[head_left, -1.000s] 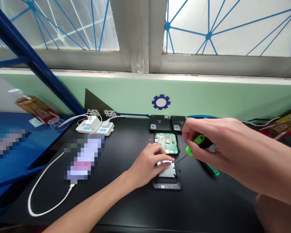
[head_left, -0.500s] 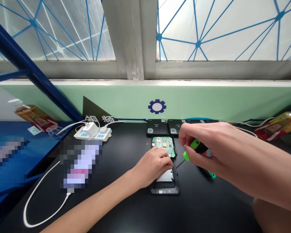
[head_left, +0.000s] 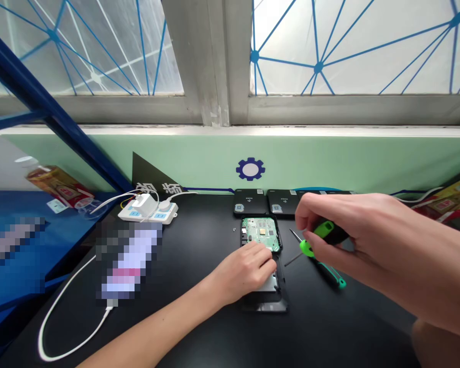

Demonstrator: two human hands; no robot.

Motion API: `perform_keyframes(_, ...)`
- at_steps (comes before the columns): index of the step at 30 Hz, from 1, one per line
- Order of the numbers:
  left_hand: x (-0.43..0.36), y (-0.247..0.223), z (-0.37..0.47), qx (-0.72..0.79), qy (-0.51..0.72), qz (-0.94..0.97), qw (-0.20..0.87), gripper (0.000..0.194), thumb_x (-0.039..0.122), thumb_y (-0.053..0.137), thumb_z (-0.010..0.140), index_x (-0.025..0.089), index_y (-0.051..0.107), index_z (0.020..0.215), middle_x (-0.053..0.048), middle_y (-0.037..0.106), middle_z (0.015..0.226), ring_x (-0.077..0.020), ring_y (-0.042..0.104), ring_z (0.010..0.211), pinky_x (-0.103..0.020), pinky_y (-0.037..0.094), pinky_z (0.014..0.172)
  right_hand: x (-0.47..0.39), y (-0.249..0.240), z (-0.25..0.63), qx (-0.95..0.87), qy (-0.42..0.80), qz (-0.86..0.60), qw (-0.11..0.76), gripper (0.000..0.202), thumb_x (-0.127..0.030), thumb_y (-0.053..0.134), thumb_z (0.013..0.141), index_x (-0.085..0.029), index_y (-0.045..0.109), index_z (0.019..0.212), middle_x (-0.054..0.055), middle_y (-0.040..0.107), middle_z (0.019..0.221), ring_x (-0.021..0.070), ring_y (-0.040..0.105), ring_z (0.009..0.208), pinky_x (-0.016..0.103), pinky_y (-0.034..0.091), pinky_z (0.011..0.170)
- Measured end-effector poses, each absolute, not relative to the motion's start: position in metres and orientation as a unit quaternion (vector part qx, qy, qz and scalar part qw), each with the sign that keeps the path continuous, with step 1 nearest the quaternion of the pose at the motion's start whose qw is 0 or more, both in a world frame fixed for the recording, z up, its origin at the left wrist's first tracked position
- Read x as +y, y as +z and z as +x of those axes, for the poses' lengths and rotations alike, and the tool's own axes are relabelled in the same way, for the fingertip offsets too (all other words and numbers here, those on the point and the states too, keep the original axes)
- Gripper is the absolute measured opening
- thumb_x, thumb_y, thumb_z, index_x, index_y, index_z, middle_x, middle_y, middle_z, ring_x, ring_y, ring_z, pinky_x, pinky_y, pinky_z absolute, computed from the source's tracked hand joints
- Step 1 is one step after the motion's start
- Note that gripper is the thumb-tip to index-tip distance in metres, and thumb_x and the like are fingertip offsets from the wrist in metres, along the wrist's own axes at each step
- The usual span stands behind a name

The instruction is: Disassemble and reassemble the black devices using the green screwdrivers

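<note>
My left hand (head_left: 251,268) is closed with fingers curled over a black plastic cover (head_left: 266,306) that has a silvery metal plate (head_left: 269,284) in it; its fingertips hide the contact. Just beyond lies an opened black device case (head_left: 280,240) with a green circuit board (head_left: 264,232). My right hand (head_left: 341,235) grips a screwdriver (head_left: 327,229) with a black and bright green handle. Its thin shaft slants down-left, and the tip is just right of the cover, apart from it. A second screwdriver (head_left: 335,276), with a teal and black handle, lies partly hidden beneath that hand.
Several closed black boxes (head_left: 249,202) line the table's back edge. Tiny screws (head_left: 234,230) lie left of the case. A white power strip (head_left: 168,212), a blurred phone (head_left: 132,263) and its white cable (head_left: 42,327) occupy the left. Drink bottles (head_left: 61,186) lie tilted at both sides.
My right hand has moved slightly right with the screwdriver, drawing its tip away from the cover's edge. More of the second screwdriver shows. My left hand stays on the cover.
</note>
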State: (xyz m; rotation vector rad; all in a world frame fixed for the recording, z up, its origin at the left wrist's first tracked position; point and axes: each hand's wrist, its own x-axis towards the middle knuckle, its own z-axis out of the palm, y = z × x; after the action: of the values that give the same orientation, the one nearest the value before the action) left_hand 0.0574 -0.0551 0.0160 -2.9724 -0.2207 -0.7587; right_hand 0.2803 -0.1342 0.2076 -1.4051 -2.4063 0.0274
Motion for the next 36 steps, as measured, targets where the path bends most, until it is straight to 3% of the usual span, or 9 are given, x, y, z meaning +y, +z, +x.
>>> perform_keyframes(10,-0.054,0.019,0.058,-0.018,-0.26,-0.954,0.147,0.03,0.006,0.052,0.112,0.015,0.067,0.087,-0.005,0.06,0.08,-0.0214,0.059,0.074,-0.036,0.049,0.072,-0.139,0.208,0.282,-0.835,-0.003,-0.526,0.16,0.016,-0.019,0.056,0.106,-0.029,0.053,0.093,-0.008,0.061,0.068,0.0116,0.049,0.043,0.03,0.04,0.045)
perform_keyframes(27,-0.058,0.018,0.063,-0.049,-0.225,-0.959,0.166,0.02,0.01,0.058,0.111,0.014,0.064,0.092,-0.005,0.06,0.083,-0.0226,0.059,0.076,-0.037,0.046,0.073,-0.14,0.215,0.289,-0.847,-0.046,-0.502,0.169,0.013,-0.022,0.059,0.102,-0.03,0.051,0.094,-0.013,0.054,0.058,0.0112,0.04,0.038,0.024,0.037,0.04)
perform_keyframes(31,-0.047,0.028,0.049,-0.099,-0.293,-0.946,0.093,0.024,0.016,0.054,0.118,0.015,0.064,0.096,-0.004,0.063,0.083,-0.0214,0.061,0.078,-0.036,0.052,0.077,-0.141,0.211,0.287,-0.84,-0.065,-0.512,0.168,0.012,-0.023,0.056,0.102,-0.03,0.05,0.094,-0.015,0.051,0.057,0.0108,0.036,0.038,0.024,0.036,0.039)
perform_keyframes(36,-0.019,0.038,0.02,-0.242,-0.379,-0.889,-0.08,0.007,0.017,0.061,0.116,0.019,0.067,0.113,-0.005,0.075,0.102,-0.0183,0.073,0.092,-0.03,0.057,0.085,-0.141,0.21,0.293,-0.841,-0.067,-0.516,0.149,0.013,-0.025,0.061,0.104,-0.03,0.051,0.096,-0.015,0.051,0.057,0.0099,0.038,0.036,0.023,0.036,0.039)
